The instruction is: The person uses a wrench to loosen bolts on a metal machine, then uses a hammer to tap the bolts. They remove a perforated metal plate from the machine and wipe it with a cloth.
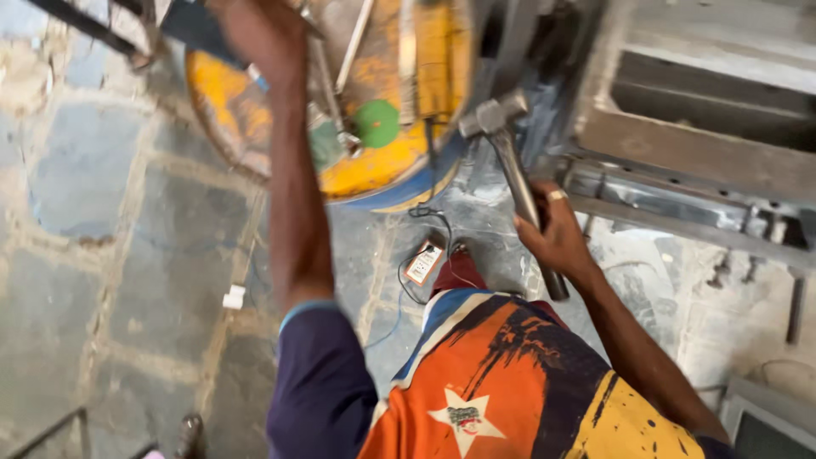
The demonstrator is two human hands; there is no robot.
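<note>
My right hand [557, 234] grips the hammer [510, 161] mid-handle, poised beside the yellow drum [425, 68]; my left hand [263, 34] reaches over it, grip unclear.

I see left arm stretched forward, left hand [259, 34] blurred, grip unclear; right hand [552, 229] fisted, elbow bent, ring on finger.
</note>
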